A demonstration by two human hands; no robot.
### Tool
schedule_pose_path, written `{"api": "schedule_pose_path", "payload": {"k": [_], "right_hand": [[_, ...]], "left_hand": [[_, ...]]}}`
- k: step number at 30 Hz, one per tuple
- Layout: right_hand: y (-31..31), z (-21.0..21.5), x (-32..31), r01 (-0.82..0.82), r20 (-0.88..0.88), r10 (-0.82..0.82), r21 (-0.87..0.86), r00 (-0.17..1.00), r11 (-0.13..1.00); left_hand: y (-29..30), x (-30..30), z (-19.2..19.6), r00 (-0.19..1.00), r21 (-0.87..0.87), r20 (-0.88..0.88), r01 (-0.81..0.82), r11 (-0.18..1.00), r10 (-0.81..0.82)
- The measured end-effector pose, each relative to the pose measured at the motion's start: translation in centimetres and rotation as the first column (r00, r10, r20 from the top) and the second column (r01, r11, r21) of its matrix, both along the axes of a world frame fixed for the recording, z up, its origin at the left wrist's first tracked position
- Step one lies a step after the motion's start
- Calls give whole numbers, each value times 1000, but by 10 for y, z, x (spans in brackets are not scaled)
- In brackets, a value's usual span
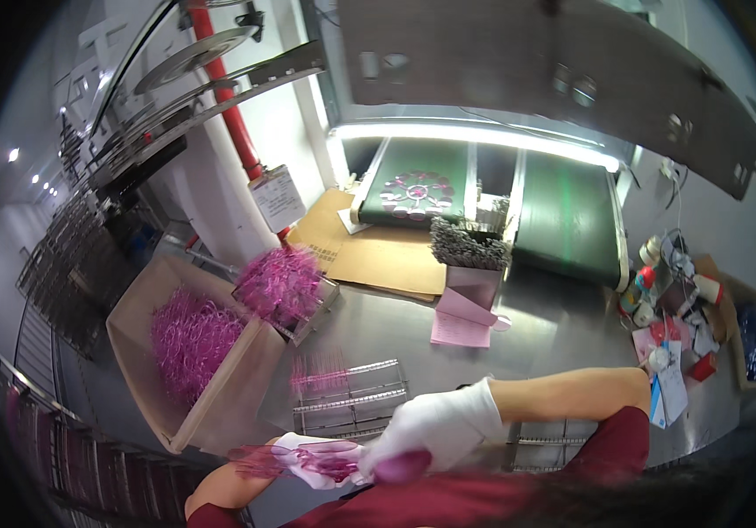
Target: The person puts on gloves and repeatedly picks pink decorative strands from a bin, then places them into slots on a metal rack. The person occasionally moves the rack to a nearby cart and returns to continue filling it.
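Note:
My left hand (318, 459), in a white glove, is at the lower middle, curled around a bunch of thin, translucent pink pieces (259, 461) that stick out past the wrist side. Close against it is my right hand (440, 427), also white-gloved, with its back upward and its fingers mostly hidden. A blurred magenta oval piece (403, 466) shows under the right hand. Just beyond both hands lies a metal wire rack (369, 393), where a row of thin pink pieces (318, 374) stands upright at the left end.
A beige bin (264, 370) at left holds tangled pink strands; a pink heap (279, 283) sits beside it. Behind are cardboard (387, 264), a box of grey sticks (470, 246) and two green conveyor belts (563, 216). Bottles and papers (670, 387) crowd the right. Another rack (554, 438) lies near my right forearm.

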State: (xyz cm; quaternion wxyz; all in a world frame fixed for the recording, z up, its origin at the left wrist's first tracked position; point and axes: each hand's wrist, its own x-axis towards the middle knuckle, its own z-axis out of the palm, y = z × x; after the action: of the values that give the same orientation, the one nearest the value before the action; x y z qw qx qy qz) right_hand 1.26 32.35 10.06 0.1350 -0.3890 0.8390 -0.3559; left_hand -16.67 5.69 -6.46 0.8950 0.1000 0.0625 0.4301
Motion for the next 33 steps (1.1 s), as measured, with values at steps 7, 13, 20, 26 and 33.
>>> {"api": "schedule_pose_path", "payload": {"k": [7, 13, 20, 26, 33], "right_hand": [[-21, 48, -25, 266, -602, -140, 124, 786, 956], [-85, 65, -93, 64, -32, -57, 287, 998, 956], [-151, 2, -100, 150, -548, -42, 153, 835, 977], [-173, 10, -104, 133, -515, -122, -17, 848, 991], [-200, -135, -121, 777, 778, 105, -587, 619, -228]], "left_hand": [[-26, -18, 73, 298, 424, -858, -48, 904, 418], [-45, -39, 87, -283, 247, -888, 372, 895, 363], [-60, -82, 97, -365, 124, -837, 597, 792, 407], [-79, -89, 56, -266, 559, -658, 454, 694, 704], [-96, -145, 105, -781, 801, 568, 597, 44, 259]]}}
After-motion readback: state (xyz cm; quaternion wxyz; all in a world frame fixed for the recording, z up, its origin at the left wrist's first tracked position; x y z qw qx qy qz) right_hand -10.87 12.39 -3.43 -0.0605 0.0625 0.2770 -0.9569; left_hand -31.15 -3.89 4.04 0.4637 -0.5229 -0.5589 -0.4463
